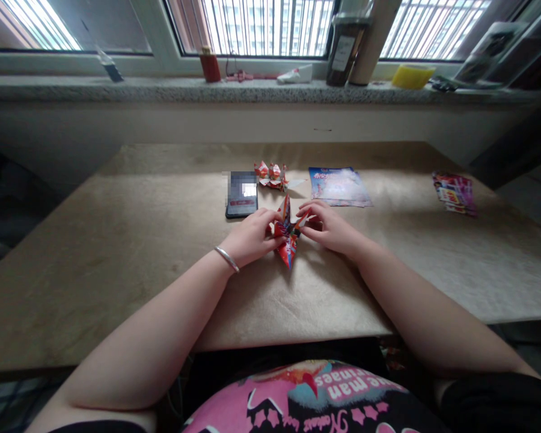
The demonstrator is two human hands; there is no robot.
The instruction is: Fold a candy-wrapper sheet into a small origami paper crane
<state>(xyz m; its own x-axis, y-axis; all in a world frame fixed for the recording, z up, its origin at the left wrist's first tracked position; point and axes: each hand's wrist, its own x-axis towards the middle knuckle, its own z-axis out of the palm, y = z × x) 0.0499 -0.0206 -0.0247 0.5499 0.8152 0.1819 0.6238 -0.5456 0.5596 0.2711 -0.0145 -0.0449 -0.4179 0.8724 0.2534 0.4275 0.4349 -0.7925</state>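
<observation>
A folded paper piece [289,248], mostly red with printed colours and pointed tips, is held just above or on the table in front of me. My left hand [255,234] grips its left side, fingers closed on the paper. On the opposite side, my right hand [323,225] pinches a right-hand flap between thumb and fingers. A phone [242,193] with a lit screen lies just beyond my left hand. Behind the paper piece stand other red folded paper shapes [271,175]. Past my right hand lies a stack of blue printed sheets [339,186].
The beige table [117,258] reaches up to the wall. Printed purple and red packets or cards [455,193] lie at the far right. On the granite windowsill [162,90] stand a dark lidded jar [342,51], a red bottle [210,66] and a yellow object [412,76].
</observation>
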